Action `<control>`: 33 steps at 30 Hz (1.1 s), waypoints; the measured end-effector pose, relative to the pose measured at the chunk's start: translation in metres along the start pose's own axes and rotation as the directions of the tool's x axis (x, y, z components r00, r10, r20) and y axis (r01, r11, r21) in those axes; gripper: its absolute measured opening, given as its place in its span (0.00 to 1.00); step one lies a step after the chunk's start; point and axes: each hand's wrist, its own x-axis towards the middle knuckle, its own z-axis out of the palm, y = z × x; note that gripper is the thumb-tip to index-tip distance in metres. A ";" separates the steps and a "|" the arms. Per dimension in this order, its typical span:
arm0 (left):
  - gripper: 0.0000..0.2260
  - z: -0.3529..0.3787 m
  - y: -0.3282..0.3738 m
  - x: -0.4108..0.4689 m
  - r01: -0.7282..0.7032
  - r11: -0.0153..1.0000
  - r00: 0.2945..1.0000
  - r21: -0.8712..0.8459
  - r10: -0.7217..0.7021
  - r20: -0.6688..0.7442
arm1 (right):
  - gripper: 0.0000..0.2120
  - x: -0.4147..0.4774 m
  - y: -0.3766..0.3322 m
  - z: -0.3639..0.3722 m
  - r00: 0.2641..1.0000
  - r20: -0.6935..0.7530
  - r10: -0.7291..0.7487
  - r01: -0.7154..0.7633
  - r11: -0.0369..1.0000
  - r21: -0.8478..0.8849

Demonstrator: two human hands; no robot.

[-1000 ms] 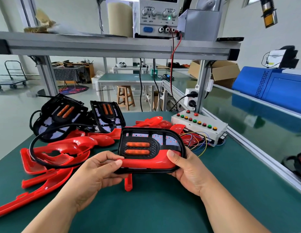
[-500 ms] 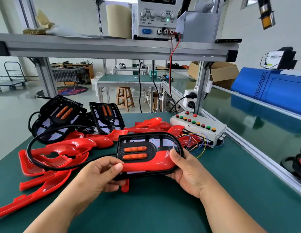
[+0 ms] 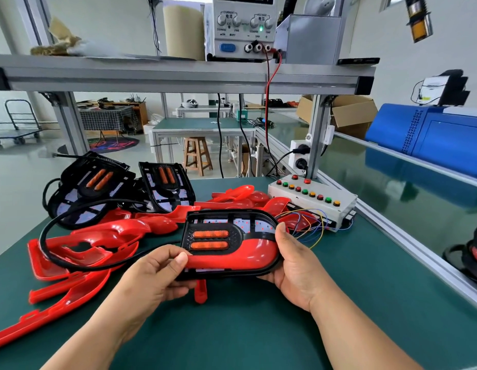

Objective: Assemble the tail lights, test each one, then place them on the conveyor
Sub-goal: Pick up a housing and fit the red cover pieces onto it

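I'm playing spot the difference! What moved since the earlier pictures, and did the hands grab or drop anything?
The tail light came a little toward the person and leftward, away from the button box. The left hand and right hand kept their grip on it; nothing was picked up or let go. The loose red covers and black housings stayed put.

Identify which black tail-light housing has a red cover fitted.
The tail light held between the left hand and right hand; the two bare housings behind it have none.
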 end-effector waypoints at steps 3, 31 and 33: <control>0.08 0.002 0.001 -0.001 0.001 1.000 1.000 0.014 -0.001 -0.015 | 0.26 0.001 0.001 0.000 1.000 -0.007 -0.003 0.003 1.000 0.013; 0.17 0.002 0.007 0.003 0.114 0.971 0.986 -0.211 -0.084 0.147 | 0.35 0.001 0.001 0.007 0.994 -0.001 -0.106 0.106 0.992 0.074; 0.16 0.001 0.007 0.004 0.090 0.975 0.991 -0.205 -0.067 0.120 | 0.42 -0.002 0.000 0.008 0.993 0.060 -0.101 0.098 0.994 0.051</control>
